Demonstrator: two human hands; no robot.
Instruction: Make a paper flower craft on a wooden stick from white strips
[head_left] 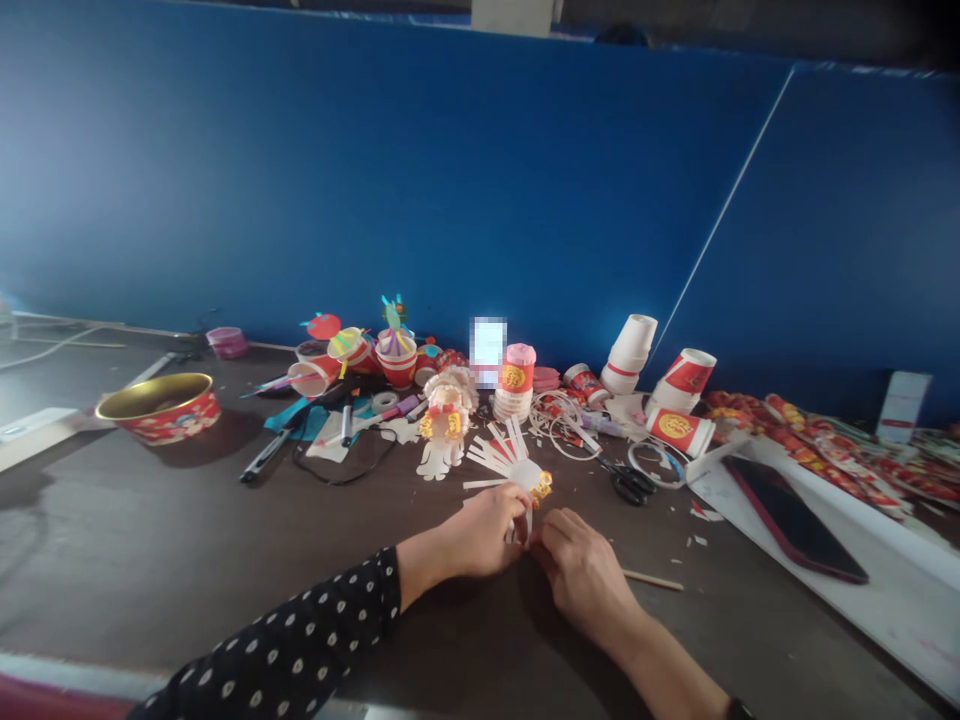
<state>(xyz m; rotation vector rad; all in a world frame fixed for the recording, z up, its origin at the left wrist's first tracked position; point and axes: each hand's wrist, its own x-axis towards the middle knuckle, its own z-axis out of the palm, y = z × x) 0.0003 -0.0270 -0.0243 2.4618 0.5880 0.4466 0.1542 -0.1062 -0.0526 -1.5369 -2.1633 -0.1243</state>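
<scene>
A paper cup cut into strips (527, 472) lies fanned out on the dark table, its white strips spread toward the left and back. At its near side, my left hand (491, 528) pinches one of the strips. Close by, my right hand (583, 562) has its fingertips pressed together at the end of the same strip, nearly touching the left fingers. The fingertips partly hide that strip. Just behind the cut cup lies a white paper figure (442, 425) with red and yellow parts.
Scissors (631, 484) and a wooden stick (652, 580) lie to the right, near a phone (795, 515) on a white tray (885, 610). Stacked paper cups (630, 355) stand behind. On the left are a red tin (161, 412) and a black cutter knife (274, 445). Paper scraps are scattered around.
</scene>
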